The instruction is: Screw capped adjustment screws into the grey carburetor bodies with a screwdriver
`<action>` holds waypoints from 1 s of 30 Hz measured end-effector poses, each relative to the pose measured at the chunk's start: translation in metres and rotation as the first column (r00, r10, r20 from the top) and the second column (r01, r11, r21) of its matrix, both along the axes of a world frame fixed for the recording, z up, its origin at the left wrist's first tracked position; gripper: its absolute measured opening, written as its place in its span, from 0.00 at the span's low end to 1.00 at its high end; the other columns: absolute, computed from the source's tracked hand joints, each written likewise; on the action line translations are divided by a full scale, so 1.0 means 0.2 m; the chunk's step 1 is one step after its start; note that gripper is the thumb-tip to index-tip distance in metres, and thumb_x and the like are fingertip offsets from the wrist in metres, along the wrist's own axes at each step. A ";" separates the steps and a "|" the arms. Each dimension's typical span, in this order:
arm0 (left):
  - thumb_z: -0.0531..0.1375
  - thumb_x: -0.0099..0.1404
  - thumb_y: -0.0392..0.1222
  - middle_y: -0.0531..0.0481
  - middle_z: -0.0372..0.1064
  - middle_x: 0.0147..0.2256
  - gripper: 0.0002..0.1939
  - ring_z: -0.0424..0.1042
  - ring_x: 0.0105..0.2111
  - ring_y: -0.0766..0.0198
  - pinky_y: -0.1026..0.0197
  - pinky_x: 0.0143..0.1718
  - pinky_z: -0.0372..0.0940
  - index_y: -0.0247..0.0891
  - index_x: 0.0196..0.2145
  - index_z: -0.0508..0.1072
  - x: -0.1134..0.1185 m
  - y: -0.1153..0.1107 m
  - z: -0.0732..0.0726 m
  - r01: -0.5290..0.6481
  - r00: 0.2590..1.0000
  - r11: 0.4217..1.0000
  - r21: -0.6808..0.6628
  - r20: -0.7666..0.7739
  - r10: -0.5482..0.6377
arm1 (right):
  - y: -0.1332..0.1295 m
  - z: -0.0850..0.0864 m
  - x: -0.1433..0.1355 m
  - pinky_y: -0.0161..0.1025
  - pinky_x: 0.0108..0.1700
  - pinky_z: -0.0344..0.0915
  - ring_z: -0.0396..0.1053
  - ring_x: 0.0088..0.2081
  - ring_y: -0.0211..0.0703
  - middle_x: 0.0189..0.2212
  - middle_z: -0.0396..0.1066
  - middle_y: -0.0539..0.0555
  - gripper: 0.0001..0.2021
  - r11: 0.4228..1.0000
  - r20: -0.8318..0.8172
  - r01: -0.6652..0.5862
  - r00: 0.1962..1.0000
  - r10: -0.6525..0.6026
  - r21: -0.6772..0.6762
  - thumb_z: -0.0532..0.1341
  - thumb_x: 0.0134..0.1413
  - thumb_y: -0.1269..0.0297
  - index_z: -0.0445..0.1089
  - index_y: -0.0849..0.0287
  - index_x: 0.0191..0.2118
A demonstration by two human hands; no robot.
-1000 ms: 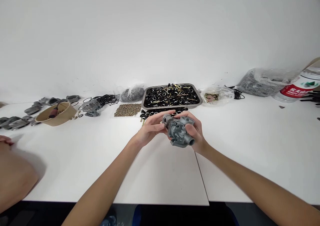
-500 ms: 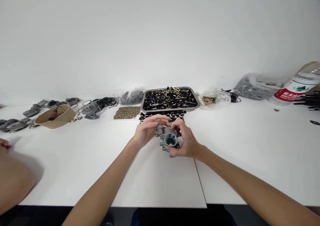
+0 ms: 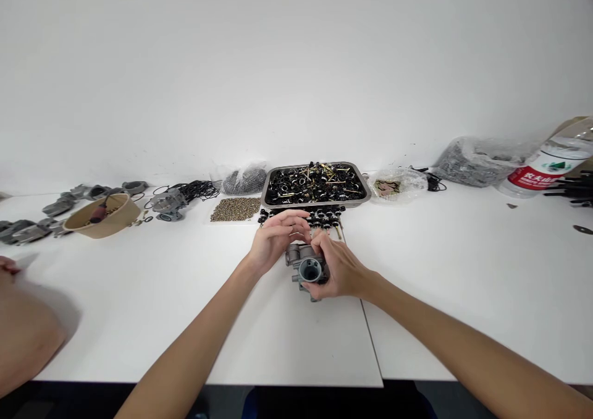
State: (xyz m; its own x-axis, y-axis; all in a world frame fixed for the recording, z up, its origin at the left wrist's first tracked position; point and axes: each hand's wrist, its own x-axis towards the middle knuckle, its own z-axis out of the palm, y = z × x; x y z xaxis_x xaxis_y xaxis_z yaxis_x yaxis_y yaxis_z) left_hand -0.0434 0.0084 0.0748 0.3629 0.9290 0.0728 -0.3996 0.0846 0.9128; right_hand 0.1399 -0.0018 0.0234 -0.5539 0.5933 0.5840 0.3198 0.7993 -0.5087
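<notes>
Turned since a second ago so its round mouth faces the viewer, a grey cast-metal housing (image 3: 308, 268) is clasped in the right hand (image 3: 340, 267), which hides its right side. Just left of that grip curls the left hand (image 3: 273, 240); whether it touches the metal cannot be told. Beyond the grip, small black-and-brass fittings (image 3: 327, 215), partly covered by fingers, front a silver rectangular tray (image 3: 315, 205). Far left, another person's bare arm (image 3: 28, 335) is cropped

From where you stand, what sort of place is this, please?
Probably a parts-assembly workbench: a metal tray heaped with small fittings, a pile of brass-coloured pieces, and a carburetor body in the right hand.
</notes>
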 end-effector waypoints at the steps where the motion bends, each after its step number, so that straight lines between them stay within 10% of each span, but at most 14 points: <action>1: 0.60 0.53 0.34 0.40 0.73 0.37 0.19 0.71 0.35 0.54 0.52 0.41 0.64 0.31 0.44 0.76 0.00 0.00 0.00 -0.003 1.000 1.000 0.001 0.001 0.003 | 0.00 0.00 0.00 0.35 0.25 0.48 0.49 0.26 0.35 0.32 0.54 0.47 0.27 1.000 0.022 -0.010 1.000 0.010 -0.018 0.66 0.40 0.53 0.46 0.53 0.36; 13: 0.60 0.52 0.35 0.41 0.73 0.33 0.17 0.71 0.34 0.57 0.56 0.41 0.63 0.30 0.41 0.77 0.00 -0.01 0.01 -0.042 0.999 0.999 0.002 -0.019 0.042 | 0.00 0.11 0.03 0.37 0.30 0.57 0.58 0.31 0.38 0.38 0.59 0.51 0.29 0.967 0.139 -0.083 0.983 0.119 -0.239 0.69 0.44 0.45 0.52 0.54 0.41; 21: 0.59 0.55 0.34 0.40 0.73 0.33 0.14 0.72 0.33 0.56 0.56 0.39 0.63 0.29 0.40 0.76 -0.02 0.00 0.00 -0.081 0.996 0.997 0.009 0.023 0.081 | 0.08 0.18 0.10 0.37 0.33 0.64 0.64 0.32 0.37 0.49 0.65 0.56 0.28 0.881 -0.073 -0.262 0.964 0.254 -0.393 0.66 0.52 0.45 0.60 0.54 0.53; 26: 0.57 0.56 0.34 0.41 0.72 0.30 0.13 0.71 0.29 0.55 0.52 0.38 0.63 0.30 0.38 0.76 -0.02 0.00 0.01 -0.082 0.996 0.997 0.009 0.038 0.082 | 0.21 0.20 0.21 0.36 0.28 0.59 0.63 0.26 0.35 0.42 0.69 0.53 0.19 0.899 -0.169 0.181 0.949 -0.266 -0.398 0.59 0.59 0.46 0.64 0.55 0.46; 30: 0.57 0.56 0.34 0.41 0.72 0.29 0.12 0.71 0.28 0.54 0.52 0.37 0.63 0.29 0.38 0.76 -0.02 0.00 0.00 -0.092 0.995 0.996 0.005 0.032 0.092 | 0.31 0.16 0.29 0.38 0.34 0.57 0.66 0.30 0.42 0.29 0.71 0.51 0.17 0.747 0.018 0.567 0.800 -0.599 -0.347 0.50 0.65 0.51 0.69 0.56 0.37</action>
State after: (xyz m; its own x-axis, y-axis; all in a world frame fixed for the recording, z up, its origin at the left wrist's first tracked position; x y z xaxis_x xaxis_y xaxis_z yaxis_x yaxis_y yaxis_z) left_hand -0.0477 0.0091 0.0749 0.2735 0.9577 0.0889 -0.4338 0.0403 0.9001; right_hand 0.1988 0.0594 0.0549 0.0064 0.9434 0.3317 0.6106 0.2590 -0.7484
